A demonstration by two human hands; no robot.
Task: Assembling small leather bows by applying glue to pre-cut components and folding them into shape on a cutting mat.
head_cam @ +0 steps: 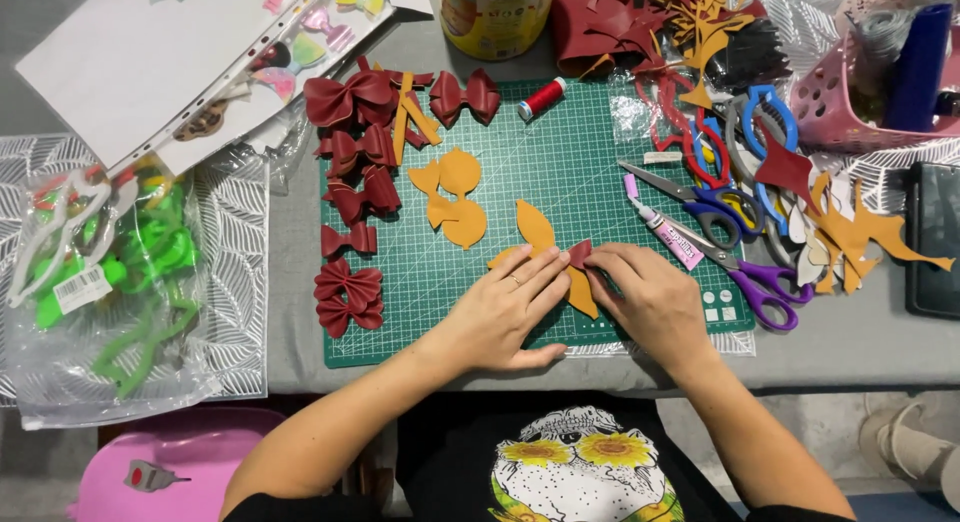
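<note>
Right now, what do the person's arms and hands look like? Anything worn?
Both forearms are bare, with no gloves or watch showing. The left hand has a thin ring on one finger; the right hand shows no jewellery. Black short sleeves show only at the bottom edge, part of a black T-shirt printed with a pale skull-like figure and yellow sunflowers.

A grey counter (850, 342) carries a green cutting mat (560, 162) at its middle, with a clear bag of green plastic pieces (120, 292) and a white sheet in a plastic sleeve (130, 62) to the left. To the right lie several scissors (720, 207), orange and dark red offcuts (850, 232), a pink basket (830, 102) and a dark flat case (935, 237). A yellow tin (495, 17) stands at the far edge.
</note>
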